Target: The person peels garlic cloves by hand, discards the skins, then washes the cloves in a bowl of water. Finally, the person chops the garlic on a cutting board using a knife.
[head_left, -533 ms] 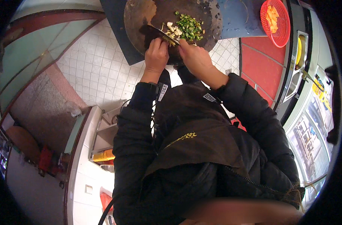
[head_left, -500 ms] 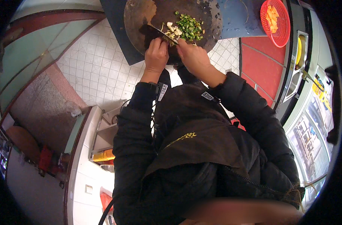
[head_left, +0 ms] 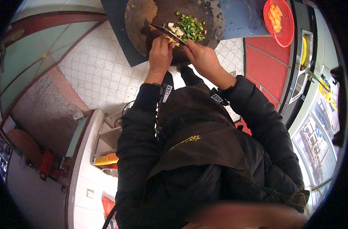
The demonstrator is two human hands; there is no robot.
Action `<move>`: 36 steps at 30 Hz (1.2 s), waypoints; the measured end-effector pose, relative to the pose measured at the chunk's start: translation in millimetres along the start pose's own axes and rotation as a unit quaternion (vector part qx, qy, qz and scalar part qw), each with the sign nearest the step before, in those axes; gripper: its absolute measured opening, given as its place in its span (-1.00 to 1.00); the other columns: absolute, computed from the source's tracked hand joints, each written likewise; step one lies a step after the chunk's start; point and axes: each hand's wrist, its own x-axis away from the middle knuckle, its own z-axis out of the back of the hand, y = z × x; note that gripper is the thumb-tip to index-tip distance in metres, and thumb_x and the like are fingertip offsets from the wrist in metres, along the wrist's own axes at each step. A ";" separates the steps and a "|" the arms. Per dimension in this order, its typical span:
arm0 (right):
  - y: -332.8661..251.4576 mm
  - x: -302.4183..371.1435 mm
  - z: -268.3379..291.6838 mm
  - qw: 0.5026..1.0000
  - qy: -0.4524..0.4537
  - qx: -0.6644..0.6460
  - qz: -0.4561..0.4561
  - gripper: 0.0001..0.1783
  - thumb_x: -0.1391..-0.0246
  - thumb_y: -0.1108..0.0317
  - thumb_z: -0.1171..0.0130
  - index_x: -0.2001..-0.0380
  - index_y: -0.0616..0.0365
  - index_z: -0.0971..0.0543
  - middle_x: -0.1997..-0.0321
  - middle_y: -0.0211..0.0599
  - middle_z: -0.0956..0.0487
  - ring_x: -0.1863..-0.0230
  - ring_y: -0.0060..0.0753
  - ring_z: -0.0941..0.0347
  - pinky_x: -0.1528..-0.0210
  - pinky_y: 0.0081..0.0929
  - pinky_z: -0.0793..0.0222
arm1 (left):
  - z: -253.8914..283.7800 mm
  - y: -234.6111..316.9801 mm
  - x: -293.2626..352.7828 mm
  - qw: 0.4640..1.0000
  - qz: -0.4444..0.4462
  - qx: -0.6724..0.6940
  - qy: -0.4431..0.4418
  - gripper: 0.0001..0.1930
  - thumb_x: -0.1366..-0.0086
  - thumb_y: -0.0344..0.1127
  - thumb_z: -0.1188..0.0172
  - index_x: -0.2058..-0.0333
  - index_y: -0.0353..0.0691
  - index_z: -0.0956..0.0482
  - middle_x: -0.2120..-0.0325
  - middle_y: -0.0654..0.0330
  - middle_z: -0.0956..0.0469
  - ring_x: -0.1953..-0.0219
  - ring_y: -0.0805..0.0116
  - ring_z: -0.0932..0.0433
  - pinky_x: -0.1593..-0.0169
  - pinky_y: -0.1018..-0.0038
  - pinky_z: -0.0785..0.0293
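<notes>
On a round, worn brown chopping board [head_left: 139, 15], my right hand [head_left: 206, 61] is closed around the handle of a kitchen knife [head_left: 157, 28]. The dark blade points up and left, passing just beyond my left fingertips. My left hand [head_left: 161, 55] has its fingers bent together, pressing a small pale yellow piece of food [head_left: 171, 38] close to the blade; its kind is unclear. Past the blade lie cut whitish pieces, likely garlic [head_left: 176, 30], beside a heap of chopped green vegetable [head_left: 192, 27]. The handle is mostly hidden by my right hand.
The board rests on a dark blue-grey table [head_left: 238, 19]. At its right corner stands a red plastic basket [head_left: 288, 23] holding orange slices [head_left: 275, 17]. A sink [head_left: 299, 86] runs along the right side. Open shelves [head_left: 108, 133] stand at my left, above a white tiled floor [head_left: 101, 61].
My right hand has shifted slightly right and down, with the knife handle. The blade now sits a little apart from my left fingertips, and the pale yellow piece shows more clearly.
</notes>
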 end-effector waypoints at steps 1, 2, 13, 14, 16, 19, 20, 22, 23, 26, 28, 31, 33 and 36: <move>-0.5 1.4 -0.6 1.000 -0.011 0.007 -0.001 -0.81 -0.29 0.19 -0.02 0.21 0.06 -0.38 0.50 0.02 -0.57 0.43 0.23 -0.53 0.41 0.12 -0.41 | 0.8 1.4 0.2 1.000 0.003 0.003 0.011 -0.78 -0.12 -0.43 -0.31 0.25 -0.33 -0.53 0.23 0.01 -0.52 0.15 -0.02 -0.53 0.08 0.24 -0.52; -0.7 2.0 -1.8 1.000 -0.021 0.014 -0.002 -0.79 -0.30 0.16 0.00 0.18 0.04 -0.37 0.50 0.02 -0.59 0.43 0.23 -0.54 0.40 0.14 -0.44 | 1.8 2.0 0.3 1.000 0.005 0.006 0.022 -0.78 -0.10 -0.44 -0.31 0.27 -0.32 -0.52 0.23 0.01 -0.52 0.16 0.00 -0.52 0.08 0.25 -0.52; -6.8 1.9 -2.2 0.996 -0.069 0.041 -0.047 -0.82 -0.30 0.20 0.03 0.17 0.04 -0.37 0.49 0.03 -0.61 0.43 0.23 -0.56 0.40 0.15 -0.45 | 1.1 -6.0 3.0 1.000 -0.017 0.012 0.006 -0.87 -0.01 -0.52 -0.29 0.43 -0.28 -0.54 0.33 0.09 -0.50 0.25 0.05 -0.52 0.21 0.27 -0.53; -7.4 0.4 -4.8 0.996 -0.061 0.042 -0.040 -0.83 -0.30 0.21 0.03 0.17 0.04 -0.38 0.49 0.02 -0.61 0.43 0.23 -0.56 0.40 0.15 -0.44 | 0.8 -6.4 3.1 1.000 -0.020 0.011 0.005 -0.88 -0.01 -0.53 -0.29 0.44 -0.28 -0.54 0.34 0.10 -0.50 0.25 0.06 -0.52 0.22 0.27 -0.53; -9.4 -6.7 -17.4 0.996 -0.059 0.041 -0.051 -0.83 -0.30 0.20 0.03 0.18 0.04 -0.38 0.49 0.01 -0.61 0.44 0.23 -0.56 0.41 0.14 -0.45 | 1.2 -6.8 3.7 1.000 -0.023 0.002 0.003 -0.89 0.00 -0.53 -0.27 0.45 -0.28 -0.53 0.35 0.10 -0.50 0.26 0.06 -0.52 0.22 0.28 -0.54; -6.5 -11.3 -30.2 0.999 -0.016 0.032 -0.029 -0.82 -0.30 0.18 0.02 0.19 0.04 -0.38 0.49 0.00 -0.60 0.44 0.22 -0.56 0.41 0.14 -0.45 | 1.0 -6.7 3.1 0.999 -0.031 -0.011 0.006 -0.90 -0.01 -0.52 -0.26 0.46 -0.27 -0.53 0.36 0.11 -0.50 0.27 0.07 -0.52 0.22 0.29 -0.55; -5.9 -11.9 -33.1 0.999 -0.014 0.030 -0.035 -0.81 -0.30 0.18 0.02 0.19 0.04 -0.38 0.49 0.00 -0.60 0.44 0.22 -0.56 0.41 0.13 -0.45 | 1.4 -6.9 2.7 0.999 -0.034 -0.017 0.007 -0.90 -0.01 -0.52 -0.26 0.46 -0.27 -0.54 0.36 0.11 -0.50 0.27 0.07 -0.52 0.22 0.28 -0.55; -2.5 -11.3 -31.7 1.000 0.000 0.015 -0.011 -0.80 -0.29 0.17 0.01 0.19 0.03 -0.38 0.48 0.00 -0.60 0.44 0.22 -0.56 0.41 0.14 -0.45 | 2.5 -6.5 3.6 0.999 -0.039 -0.020 0.007 -0.91 -0.02 -0.51 -0.25 0.45 -0.27 -0.54 0.35 0.10 -0.50 0.26 0.07 -0.52 0.23 0.29 -0.55; -0.9 -11.5 -28.6 1.000 -0.002 0.012 -0.013 -0.80 -0.29 0.16 0.01 0.18 0.03 -0.38 0.48 0.00 -0.61 0.44 0.21 -0.56 0.41 0.14 -0.45 | 1.8 -6.2 2.7 0.999 -0.048 -0.018 0.017 -0.91 -0.02 -0.51 -0.25 0.45 -0.28 -0.54 0.35 0.10 -0.50 0.26 0.06 -0.52 0.23 0.29 -0.56; -0.5 -8.3 -15.3 1.000 0.003 0.002 -0.003 -0.81 -0.28 0.20 -0.05 0.23 0.09 -0.39 0.47 0.00 -0.58 0.40 0.22 -0.53 0.39 0.09 -0.43 | 1.6 -4.5 3.3 0.997 -0.061 -0.031 0.031 -0.92 -0.03 -0.50 -0.24 0.45 -0.29 -0.54 0.35 0.11 -0.50 0.27 0.07 -0.52 0.26 0.30 -0.56; -4.9 -3.6 -8.4 0.999 -0.026 0.017 -0.009 -0.80 -0.28 0.20 -0.04 0.22 0.08 -0.39 0.47 0.01 -0.59 0.40 0.22 -0.54 0.38 0.08 -0.43 | 4.2 -4.2 5.3 0.998 -0.054 -0.029 0.011 -0.93 -0.04 -0.50 -0.23 0.45 -0.29 -0.54 0.35 0.10 -0.49 0.28 0.08 -0.52 0.27 0.30 -0.55; -11.4 -0.6 -1.8 0.997 -0.063 0.040 -0.034 -0.80 -0.29 0.19 -0.03 0.20 0.08 -0.39 0.47 0.02 -0.59 0.40 0.21 -0.55 0.37 0.08 -0.44 | 4.7 -3.4 3.9 0.998 -0.047 -0.030 -0.003 -0.93 -0.03 -0.51 -0.22 0.46 -0.29 -0.54 0.36 0.10 -0.49 0.30 0.09 -0.51 0.28 0.30 -0.55; -14.4 -1.2 -2.9 0.995 -0.075 0.049 -0.046 -0.80 -0.29 0.19 -0.03 0.19 0.07 -0.39 0.47 0.03 -0.60 0.40 0.20 -0.55 0.38 0.09 -0.44 | 4.8 -4.5 3.4 0.998 -0.050 -0.032 -0.005 -0.93 -0.01 -0.51 -0.22 0.46 -0.29 -0.54 0.36 0.10 -0.49 0.30 0.09 -0.51 0.28 0.29 -0.55; -14.8 -2.8 -11.4 0.995 -0.072 0.052 -0.048 -0.80 -0.28 0.19 -0.03 0.18 0.06 -0.39 0.47 0.02 -0.60 0.41 0.20 -0.56 0.38 0.10 -0.44 | 3.6 -5.8 5.0 0.998 -0.061 -0.036 0.002 -0.91 0.00 -0.52 -0.21 0.45 -0.29 -0.54 0.36 0.11 -0.48 0.29 0.07 -0.51 0.27 0.29 -0.56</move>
